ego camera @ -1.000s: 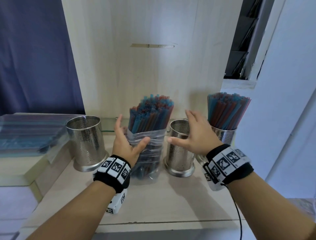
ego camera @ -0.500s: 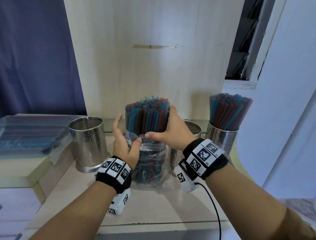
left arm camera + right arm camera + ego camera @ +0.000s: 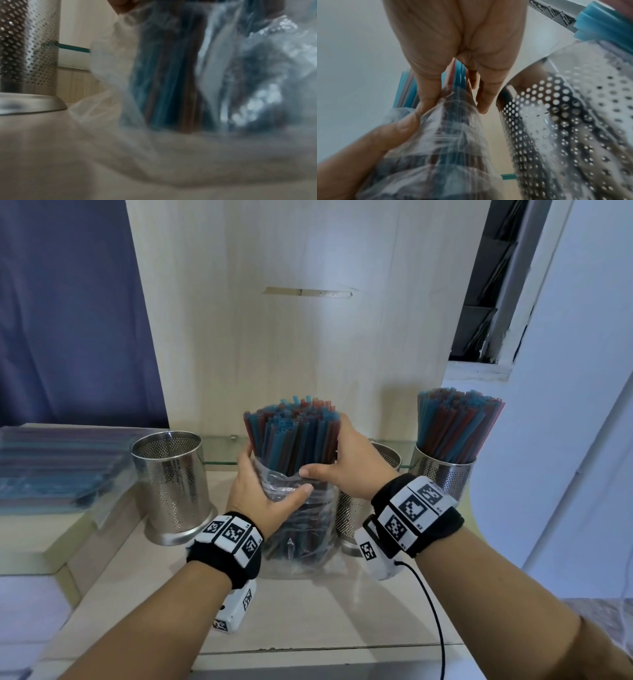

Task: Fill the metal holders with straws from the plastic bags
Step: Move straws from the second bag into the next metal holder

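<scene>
A bundle of blue and red straws [image 3: 291, 436] stands upright in a clear plastic bag [image 3: 301, 529] on the counter, its upper half sticking out of the bag. My left hand [image 3: 267, 494] grips the bag's bunched top round the bundle. My right hand [image 3: 337, 455] grips the bare straws just above it, fingers curled round them [image 3: 481, 97]. One empty perforated metal holder [image 3: 171, 484] stands to the left. A second empty holder [image 3: 387, 455] is partly hidden behind my right wrist. A third holder [image 3: 445, 477], at the right, is full of straws [image 3: 455, 426].
Flat bags of straws [image 3: 51, 463] are stacked on a raised ledge at the left. A wooden panel [image 3: 308, 337] closes the back of the counter, and a white wall [image 3: 565, 440] stands at the right. Bare counter [image 3: 325, 611] lies in front of the bag.
My right hand went left from beside the middle holder to the bundle and closed round the bare straws. The bundle, which leaned right, now stands straight. My left hand kept its hold.
</scene>
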